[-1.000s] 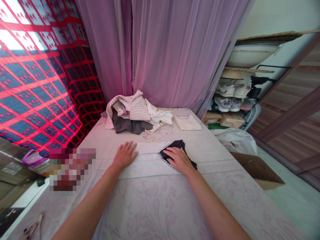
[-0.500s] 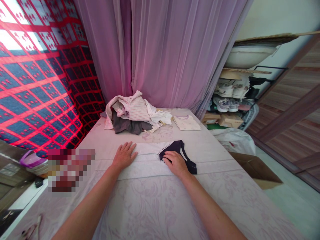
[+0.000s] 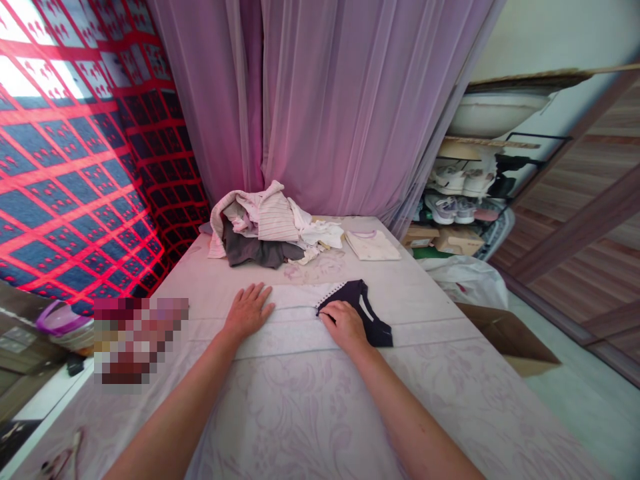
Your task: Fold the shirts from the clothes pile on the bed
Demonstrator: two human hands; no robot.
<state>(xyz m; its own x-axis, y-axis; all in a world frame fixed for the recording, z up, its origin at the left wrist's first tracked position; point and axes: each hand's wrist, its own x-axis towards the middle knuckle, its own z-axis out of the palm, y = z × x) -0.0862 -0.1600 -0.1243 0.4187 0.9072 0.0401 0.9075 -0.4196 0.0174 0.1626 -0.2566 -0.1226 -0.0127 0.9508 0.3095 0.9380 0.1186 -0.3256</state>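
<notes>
A sleeveless top (image 3: pixel 357 293), white with a dark strapped part and a dotted trim, lies spread sideways on the bed-like surface (image 3: pixel 280 413). My left hand (image 3: pixel 249 309) rests flat at the white end, fingers spread and holding nothing. At the dotted trim my right hand (image 3: pixel 345 325) lies over the dark part, its fingers curled together and closed on the cloth. The fingertips partly hide what they grip.
A pile of rumpled clothes (image 3: pixel 270 230) sits at the back, with a folded light shirt (image 3: pixel 373 245) to its right. An open cardboard box (image 3: pixel 505 337) and a shoe rack (image 3: pixel 453 180) stand right of the surface. Purple curtains (image 3: pixel 325 107) hang behind.
My right hand has slid slightly left along the dark cloth, and its fingers have drawn together at the trim. My left hand stays in place.
</notes>
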